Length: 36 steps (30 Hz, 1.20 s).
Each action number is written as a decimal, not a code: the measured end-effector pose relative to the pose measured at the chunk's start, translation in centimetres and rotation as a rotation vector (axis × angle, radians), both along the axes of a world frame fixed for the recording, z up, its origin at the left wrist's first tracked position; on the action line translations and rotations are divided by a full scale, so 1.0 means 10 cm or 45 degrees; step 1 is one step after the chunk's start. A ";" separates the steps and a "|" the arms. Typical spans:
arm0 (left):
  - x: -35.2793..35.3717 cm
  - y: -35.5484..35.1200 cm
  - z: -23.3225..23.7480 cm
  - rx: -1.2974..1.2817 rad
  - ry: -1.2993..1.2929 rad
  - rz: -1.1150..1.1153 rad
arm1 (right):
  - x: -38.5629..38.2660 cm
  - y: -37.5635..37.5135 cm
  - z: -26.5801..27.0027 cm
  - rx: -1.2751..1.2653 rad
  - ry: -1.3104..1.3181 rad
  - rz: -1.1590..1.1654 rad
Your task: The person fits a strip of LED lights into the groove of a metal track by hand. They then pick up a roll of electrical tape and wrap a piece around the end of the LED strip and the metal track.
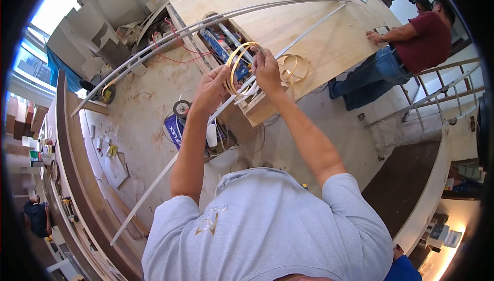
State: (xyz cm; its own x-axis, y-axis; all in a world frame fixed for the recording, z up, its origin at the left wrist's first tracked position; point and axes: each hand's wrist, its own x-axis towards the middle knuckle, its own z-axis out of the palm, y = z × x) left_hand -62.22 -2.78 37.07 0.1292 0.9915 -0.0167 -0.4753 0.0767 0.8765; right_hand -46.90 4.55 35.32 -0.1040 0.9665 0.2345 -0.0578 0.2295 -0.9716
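Both my hands are raised in front of me over a wooden tool crate (pixel 257 107). My left hand (pixel 210 89) and my right hand (pixel 267 67) both grip a coil of thin pale edge-banding strip (pixel 237 59), holding it up as a loop between them. A second loose coil of the same strip (pixel 294 67) lies on the plywood just right of my right hand. A long white strip (pixel 154 191) runs diagonally under my arms.
A large curved plywood panel (pixel 309 29) lies on the floor ahead. A person in a red shirt (pixel 411 44) crouches at its right edge; others stand at the far end. A metal ladder (pixel 427 101) lies right. A blue bag (pixel 177 127) and grinder sit below my left arm.
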 end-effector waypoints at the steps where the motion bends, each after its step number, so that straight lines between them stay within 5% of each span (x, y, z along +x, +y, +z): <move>1: 0.00 0.00 -0.07 0.018 -0.051 -0.002 | -0.02 -0.01 0.00 -0.034 0.008 0.001; 4: 0.11 -0.03 -0.06 0.098 -0.083 0.112 | -0.05 0.04 -0.14 -0.038 -0.057 -0.068; 8: 0.21 -0.03 0.09 0.110 0.276 0.140 | -0.06 0.08 -0.12 0.357 -0.427 -0.275; 17: 0.21 0.03 0.01 -0.023 0.117 0.088 | 0.29 0.09 -0.07 0.153 -0.486 0.067; 27: 0.39 0.11 -0.03 0.038 0.642 0.521 | 0.51 0.22 -0.24 0.030 -0.564 0.363; 28: 0.44 0.10 0.00 0.022 0.730 0.592 | 0.49 0.21 -0.35 0.361 -0.558 0.232; 29: 0.45 0.09 -0.01 0.033 0.773 0.608 | 0.55 0.14 -0.30 0.275 -0.415 0.347; 32: 0.49 0.12 -0.03 0.048 0.895 0.674 | 0.81 -0.12 -0.37 0.605 -0.296 -0.065; 36: 0.55 0.10 0.03 0.005 0.912 0.781 | 1.81 -0.32 -0.68 -0.134 -0.246 0.417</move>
State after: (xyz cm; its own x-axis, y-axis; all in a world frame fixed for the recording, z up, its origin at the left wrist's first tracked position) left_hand -56.68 -1.76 37.36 -0.4552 0.8831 0.1136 0.2206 -0.0117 0.9753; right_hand -28.76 1.30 28.48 -0.4437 0.8924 0.0820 0.0748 0.1280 -0.9889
